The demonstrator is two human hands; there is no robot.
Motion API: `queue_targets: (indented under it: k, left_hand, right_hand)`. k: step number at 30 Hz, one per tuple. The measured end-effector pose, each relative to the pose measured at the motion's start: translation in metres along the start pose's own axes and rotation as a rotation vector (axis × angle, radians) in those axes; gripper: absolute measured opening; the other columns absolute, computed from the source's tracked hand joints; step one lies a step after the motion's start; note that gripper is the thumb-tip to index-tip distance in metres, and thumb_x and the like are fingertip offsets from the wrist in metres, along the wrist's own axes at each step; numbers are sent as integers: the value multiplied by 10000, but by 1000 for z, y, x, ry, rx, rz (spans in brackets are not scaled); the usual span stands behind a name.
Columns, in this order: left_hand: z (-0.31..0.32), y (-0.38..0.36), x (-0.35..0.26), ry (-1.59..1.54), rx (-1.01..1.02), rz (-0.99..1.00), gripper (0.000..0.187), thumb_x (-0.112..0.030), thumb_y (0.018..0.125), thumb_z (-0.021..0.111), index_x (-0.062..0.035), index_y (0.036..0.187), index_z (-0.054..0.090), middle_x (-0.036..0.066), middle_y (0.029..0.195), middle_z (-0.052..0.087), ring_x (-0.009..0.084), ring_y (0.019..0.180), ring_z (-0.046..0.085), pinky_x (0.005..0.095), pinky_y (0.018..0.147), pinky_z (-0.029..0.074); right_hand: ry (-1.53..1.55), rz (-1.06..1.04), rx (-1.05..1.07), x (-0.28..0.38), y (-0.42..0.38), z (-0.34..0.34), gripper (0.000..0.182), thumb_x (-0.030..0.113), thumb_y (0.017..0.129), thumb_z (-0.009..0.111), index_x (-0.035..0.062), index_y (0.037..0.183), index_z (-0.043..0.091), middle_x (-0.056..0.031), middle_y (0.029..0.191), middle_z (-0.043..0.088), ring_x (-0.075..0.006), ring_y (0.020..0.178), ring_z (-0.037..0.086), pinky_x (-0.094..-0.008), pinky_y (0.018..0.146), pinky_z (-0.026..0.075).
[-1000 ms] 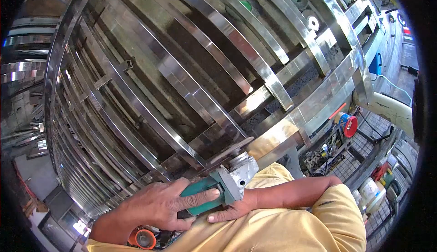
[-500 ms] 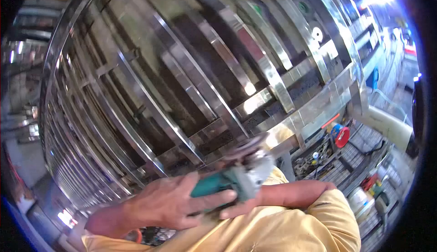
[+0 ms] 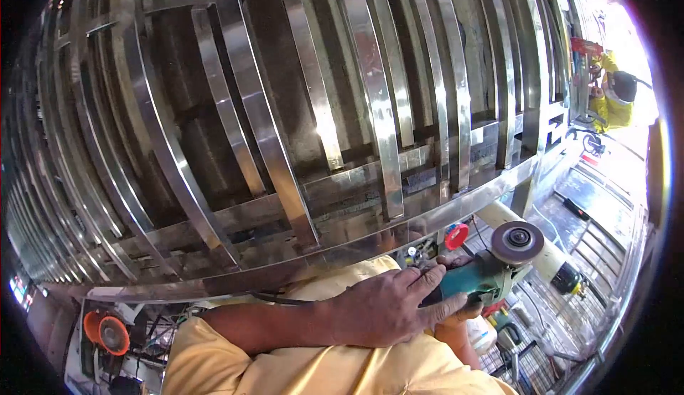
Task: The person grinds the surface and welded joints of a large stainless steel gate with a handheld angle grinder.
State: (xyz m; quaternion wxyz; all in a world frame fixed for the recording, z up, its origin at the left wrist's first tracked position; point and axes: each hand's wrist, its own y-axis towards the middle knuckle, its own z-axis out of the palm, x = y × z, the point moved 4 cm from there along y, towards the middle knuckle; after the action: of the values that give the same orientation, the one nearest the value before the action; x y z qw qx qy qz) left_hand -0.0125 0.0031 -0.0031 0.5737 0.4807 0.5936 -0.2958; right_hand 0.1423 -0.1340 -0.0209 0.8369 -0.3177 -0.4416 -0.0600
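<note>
An angle grinder (image 3: 467, 281) with a teal body lies across the lower middle, its round disc (image 3: 518, 242) facing up at the right end. My left hand (image 3: 388, 306) is wrapped over the teal body from the left. Beneath the grinder is my right hand (image 3: 463, 314), mostly hidden, with its fingers around the tool near the head. Just beyond the tool runs the lower rail (image 3: 356, 242) of a large polished metal frame with many upright bars (image 3: 267, 131). The disc is apart from the bars.
A person in yellow (image 3: 613, 99) is at the far right. Orange discs (image 3: 112, 334) stand at the lower left. A red reel (image 3: 456, 235), a pale pipe (image 3: 495, 214) and a black-and-yellow fitting (image 3: 568, 279) are beyond the rail. Metal grating lies at the lower right.
The view has swung, and the grinder has shifted from the middle to the right with both hands on it. Its disc shows more face-on. The bright flare at upper right is gone; a person in yellow shows.
</note>
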Motion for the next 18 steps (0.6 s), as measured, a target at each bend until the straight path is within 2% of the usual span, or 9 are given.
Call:
queue_targets:
  k: [1, 4, 5, 7, 9, 13, 16, 18]
  left_hand:
    - [-1, -3, 5, -73, -84, -14, 732, -249, 823, 746, -116, 1461, 413, 283, 1279, 512, 356, 900, 644, 423, 731, 577]
    - [-6, -13, 18, -321, 54, -252, 751, -310, 845, 745, -100, 1465, 376, 251, 1332, 495, 394, 941, 645, 430, 804, 562]
    - [-9, -15, 23, -418, 160, -335, 764, -352, 839, 749, -53, 1439, 384, 245, 1288, 542, 401, 989, 647, 426, 857, 541]
    - [0, -22, 36, -481, 154, -325, 779, -368, 842, 745, -33, 1438, 371, 260, 1216, 580, 405, 1003, 648, 441, 869, 533]
    - [5, -25, 43, -509, 191, -345, 790, -396, 847, 741, 4, 1421, 373, 268, 1103, 635, 419, 1028, 649, 465, 888, 521]
    - [-2, -32, 43, -531, 197, -348, 787, -419, 847, 745, 14, 1409, 404, 273, 1141, 631, 420, 1029, 655, 460, 897, 529]
    - [-9, -29, 46, -528, 202, -323, 793, -435, 852, 745, 15, 1414, 412, 273, 1154, 631, 410, 1035, 660, 459, 890, 538]
    - [-9, -32, 46, -488, 232, -329, 806, -448, 857, 744, 12, 1425, 406, 273, 1161, 631, 404, 1043, 661, 460, 888, 542]
  right_hand:
    - [-37, -21, 10, 2, 5, 4, 849, 571, 729, 840, 48, 1288, 473, -214, 1297, 582, -349, 1232, 567, -507, 1080, 445]
    - [-86, -33, 48, 9, 12, 18, 838, 594, 730, 831, 50, 1255, 470, -210, 1251, 609, -387, 1222, 569, -557, 1057, 446]
    - [-119, -73, 88, 9, 15, 17, 834, 586, 732, 835, 50, 1259, 472, -209, 1255, 608, -395, 1224, 567, -567, 1053, 444]
    - [-113, -130, 182, 8, 23, 18, 789, 538, 748, 848, 49, 1258, 497, -197, 1246, 616, -413, 1246, 553, -595, 1048, 430]
    - [-180, -141, 183, 10, 23, 24, 758, 541, 769, 830, 47, 1250, 514, -198, 1241, 624, -410, 1243, 556, -588, 1046, 428]
    - [-246, -111, 175, 9, 26, 38, 737, 552, 782, 815, 41, 1233, 535, -197, 1234, 639, -403, 1228, 567, -570, 1031, 441]
    - [-265, -109, 149, 6, 23, 29, 886, 675, 651, 846, 60, 1210, 537, -180, 1167, 660, -403, 1168, 593, -524, 1023, 448]
    - [-181, -95, 189, 6, 29, 36, 878, 665, 670, 839, 55, 1223, 534, -194, 1188, 656, -397, 1182, 585, -538, 1040, 436]
